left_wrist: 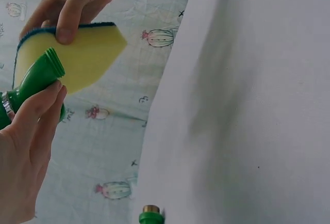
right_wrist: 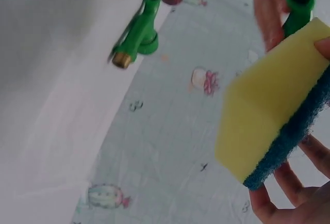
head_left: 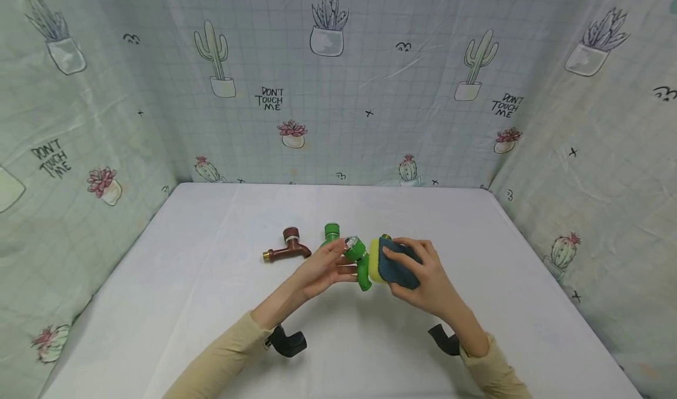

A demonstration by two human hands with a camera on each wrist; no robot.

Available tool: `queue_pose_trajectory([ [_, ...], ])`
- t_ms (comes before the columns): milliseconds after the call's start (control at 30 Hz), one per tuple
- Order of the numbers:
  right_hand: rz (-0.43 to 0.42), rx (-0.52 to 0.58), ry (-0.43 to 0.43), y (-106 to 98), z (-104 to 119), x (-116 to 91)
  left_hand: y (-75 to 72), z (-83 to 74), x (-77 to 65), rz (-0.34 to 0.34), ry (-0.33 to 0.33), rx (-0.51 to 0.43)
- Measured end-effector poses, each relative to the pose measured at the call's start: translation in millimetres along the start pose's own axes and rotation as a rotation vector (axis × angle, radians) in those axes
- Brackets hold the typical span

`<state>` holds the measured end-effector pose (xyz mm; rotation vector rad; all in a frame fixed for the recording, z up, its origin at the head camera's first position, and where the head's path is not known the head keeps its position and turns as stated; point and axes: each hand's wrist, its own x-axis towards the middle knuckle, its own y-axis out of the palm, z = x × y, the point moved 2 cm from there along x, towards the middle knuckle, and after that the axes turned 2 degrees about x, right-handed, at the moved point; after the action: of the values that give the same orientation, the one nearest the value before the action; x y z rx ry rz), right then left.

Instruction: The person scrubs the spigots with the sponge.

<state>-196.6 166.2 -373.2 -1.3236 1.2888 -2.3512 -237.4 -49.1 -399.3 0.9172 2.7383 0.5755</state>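
Observation:
My left hand (head_left: 322, 272) holds a green plastic tap (head_left: 363, 272), raised with its spout down in the head view. In the left wrist view the thumb and fingers grip the tap (left_wrist: 38, 77) near its threaded spout end. My right hand (head_left: 425, 278) grips a sponge (head_left: 399, 264), yellow foam with a dark blue scouring side. The foam (right_wrist: 273, 95) faces the held tap and comes right up beside it. A second green tap (right_wrist: 138, 35) with a brass end lies on the table behind the hands, partly hidden in the head view.
A brown tap (head_left: 290, 247) with a brass end lies left of the second green tap. The white tabletop (head_left: 238, 211) meets patterned cloth walls (head_left: 338, 105) at the back and sides. Black mounts (head_left: 288, 343) sit at both wrists.

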Motion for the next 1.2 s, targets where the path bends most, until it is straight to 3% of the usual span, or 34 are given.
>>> queue_pose_trajectory([
  [167, -0.074, -0.060, 0.014, -5.0, -7.6, 4.8, 4.9, -1.2, -5.4, -0.001, 0.032, -0.041],
  [333, -0.124, -0.079, 0.064, -4.7, -14.1, 4.8, 5.8, 1.6, -8.7, -0.007, 0.016, -0.035],
  [733, -0.077, -0.037, 0.066, 5.8, -4.1, -1.4, 4.7, 8.2, -11.6, -0.089, 0.025, -0.040],
  [933, 0.001, 0.021, 0.054, 11.9, 14.0, -3.9, 4.2, 7.4, -11.7, -0.134, 0.062, -0.039],
  [1200, 0.016, 0.031, -0.044, 14.6, 30.6, -6.1, 3.3, 4.8, -9.6, -0.183, 0.086, -0.062],
])
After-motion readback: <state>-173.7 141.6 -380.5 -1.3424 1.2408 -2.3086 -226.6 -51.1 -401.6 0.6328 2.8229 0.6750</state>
